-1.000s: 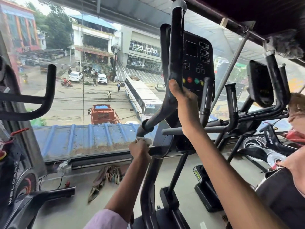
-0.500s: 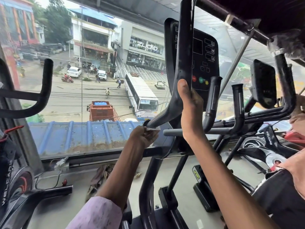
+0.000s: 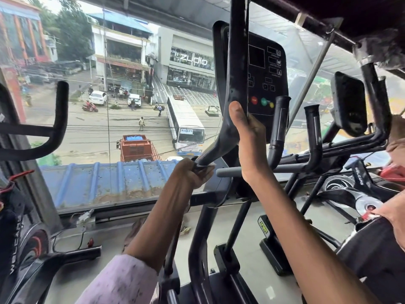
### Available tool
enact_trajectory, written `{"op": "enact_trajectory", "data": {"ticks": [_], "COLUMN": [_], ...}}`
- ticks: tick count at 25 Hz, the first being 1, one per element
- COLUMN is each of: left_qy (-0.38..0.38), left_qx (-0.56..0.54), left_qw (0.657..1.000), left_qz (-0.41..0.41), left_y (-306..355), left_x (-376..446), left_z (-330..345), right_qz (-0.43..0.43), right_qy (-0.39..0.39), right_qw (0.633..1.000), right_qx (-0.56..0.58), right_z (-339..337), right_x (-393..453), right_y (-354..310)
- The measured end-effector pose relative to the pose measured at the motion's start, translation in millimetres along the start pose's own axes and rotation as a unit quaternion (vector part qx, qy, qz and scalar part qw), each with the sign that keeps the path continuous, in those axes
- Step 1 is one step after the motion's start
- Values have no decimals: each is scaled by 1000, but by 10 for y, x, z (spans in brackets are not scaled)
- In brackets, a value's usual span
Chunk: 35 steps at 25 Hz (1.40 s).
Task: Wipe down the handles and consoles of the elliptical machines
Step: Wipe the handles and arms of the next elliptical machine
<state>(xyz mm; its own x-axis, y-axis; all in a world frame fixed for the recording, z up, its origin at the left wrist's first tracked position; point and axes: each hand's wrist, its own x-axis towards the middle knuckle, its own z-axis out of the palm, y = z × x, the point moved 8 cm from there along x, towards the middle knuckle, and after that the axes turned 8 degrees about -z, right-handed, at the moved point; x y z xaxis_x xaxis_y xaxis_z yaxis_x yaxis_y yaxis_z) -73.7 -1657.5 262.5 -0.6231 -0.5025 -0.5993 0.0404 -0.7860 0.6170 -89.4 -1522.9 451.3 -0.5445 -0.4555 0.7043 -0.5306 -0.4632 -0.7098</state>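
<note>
While my right hand (image 3: 247,137) grips the long handle (image 3: 235,69), which runs upright then bends down-left, I see open window glass (image 3: 98,106) left of both hands; my left hand (image 3: 192,173) pinches a small cloth (image 3: 207,167) round its lower end, console (image 3: 266,84) just right.

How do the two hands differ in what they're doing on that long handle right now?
The left hand sits low on the long handle, near its bend, and pinches a small wipe against it; the right hand sits higher, beside the console, and grips the bare handle with no wipe. The left arm wears a pale sleeve; the right arm is bare. Both hold the same handle.
</note>
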Motion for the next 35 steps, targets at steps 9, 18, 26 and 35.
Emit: {"op": "enact_trajectory", "data": {"ticks": [9, 18, 26, 35], "left_qy": [33, -70, 41, 158], "left_qx": [103, 151, 260, 201], "left_qw": [994, 984, 950, 845], "left_qz": [16, 58, 170, 470], "left_y": [107, 55, -353, 423], "left_x": [-60, -418, -437, -1585], "left_z": [16, 92, -390, -24], "right_qz": [5, -1, 429, 328], "right_qy": [8, 2, -67, -106], "right_qw": [1000, 1000, 899, 935], "right_qx": [15, 15, 56, 84], "right_z": [3, -11, -360, -348], "right_x": [3, -3, -1389, -898], "right_y": [15, 167, 1970, 2253]}}
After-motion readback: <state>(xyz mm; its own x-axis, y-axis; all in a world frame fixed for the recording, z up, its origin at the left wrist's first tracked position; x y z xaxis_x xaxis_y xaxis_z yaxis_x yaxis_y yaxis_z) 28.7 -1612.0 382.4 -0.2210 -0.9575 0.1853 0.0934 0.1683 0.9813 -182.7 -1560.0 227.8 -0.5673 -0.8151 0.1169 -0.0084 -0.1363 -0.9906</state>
